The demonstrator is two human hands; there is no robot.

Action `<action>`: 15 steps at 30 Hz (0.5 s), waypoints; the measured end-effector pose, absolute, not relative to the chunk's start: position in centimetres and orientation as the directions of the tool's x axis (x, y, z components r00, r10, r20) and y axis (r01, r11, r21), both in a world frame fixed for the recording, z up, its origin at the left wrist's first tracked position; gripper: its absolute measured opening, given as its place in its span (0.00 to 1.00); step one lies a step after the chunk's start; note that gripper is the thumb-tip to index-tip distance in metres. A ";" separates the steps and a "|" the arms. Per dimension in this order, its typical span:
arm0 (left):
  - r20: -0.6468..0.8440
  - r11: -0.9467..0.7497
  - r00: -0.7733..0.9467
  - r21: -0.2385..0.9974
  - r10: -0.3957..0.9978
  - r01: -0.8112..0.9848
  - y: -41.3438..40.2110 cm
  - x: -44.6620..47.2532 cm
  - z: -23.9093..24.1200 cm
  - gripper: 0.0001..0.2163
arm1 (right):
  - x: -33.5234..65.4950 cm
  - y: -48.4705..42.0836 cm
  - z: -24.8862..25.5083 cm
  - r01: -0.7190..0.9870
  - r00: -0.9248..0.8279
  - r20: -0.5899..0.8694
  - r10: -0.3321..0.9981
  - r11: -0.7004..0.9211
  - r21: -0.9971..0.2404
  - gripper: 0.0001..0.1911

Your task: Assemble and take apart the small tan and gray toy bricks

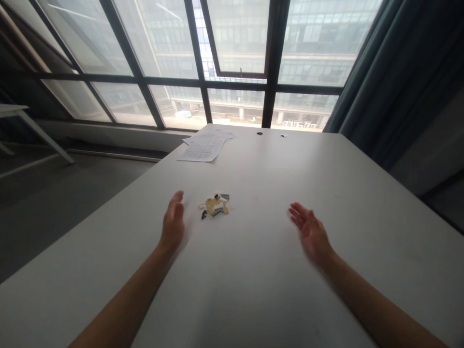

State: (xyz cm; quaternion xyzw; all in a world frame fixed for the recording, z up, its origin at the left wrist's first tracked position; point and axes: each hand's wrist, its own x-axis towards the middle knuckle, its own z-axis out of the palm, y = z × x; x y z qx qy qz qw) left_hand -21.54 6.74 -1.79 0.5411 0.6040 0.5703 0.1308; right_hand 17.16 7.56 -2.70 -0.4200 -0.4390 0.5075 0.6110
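Observation:
A small pile of building bricks (213, 207) lies on the white table, with yellow, grey, black and white pieces close together. My left hand (174, 220) is just left of the pile, apart from it, its fingers extended and holding nothing. Farther off on the right, my right hand (310, 229) hovers over or rests on the tabletop, palm turned inward and fingers stretched out. Nothing is in it. Whether either hand touches the table I cannot tell.
Printed paper sheets (205, 146) overlap at the table's far left edge. Near the back edge is a dark round hole (259, 133) with a small dark and white item (283, 136) beside it. Windows stand behind; a dark curtain (377, 77) hangs at right.

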 end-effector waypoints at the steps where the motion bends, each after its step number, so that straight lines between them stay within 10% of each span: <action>1: 0.487 -0.308 -0.405 0.848 0.774 0.432 6.6 -21.4 -0.9 0.31 | 19.0 7.2 -2.1 -0.275 0.205 0.099 0.974 0.154 -0.949 0.30; 4: 0.651 -0.512 -0.267 0.739 0.711 0.439 5.7 -19.1 3.0 0.33 | 22.8 5.0 0.8 -0.132 0.374 0.305 0.876 0.376 -0.917 0.34; 7: 0.717 -0.654 0.212 0.419 0.664 0.630 4.1 -14.9 6.0 0.40 | 23.3 1.5 3.4 0.225 -0.132 0.645 0.752 0.657 -0.720 0.42; 10: 0.401 -0.782 0.682 0.173 0.611 0.599 2.6 -11.2 5.3 0.46 | 22.1 -1.0 3.7 0.427 -0.753 0.327 0.571 0.802 -0.418 0.48; 15: -0.052 -0.788 0.812 0.213 0.581 0.578 1.8 -9.9 0.8 0.48 | 22.0 -1.0 0.8 0.581 -0.800 -0.050 0.598 0.752 -0.312 0.51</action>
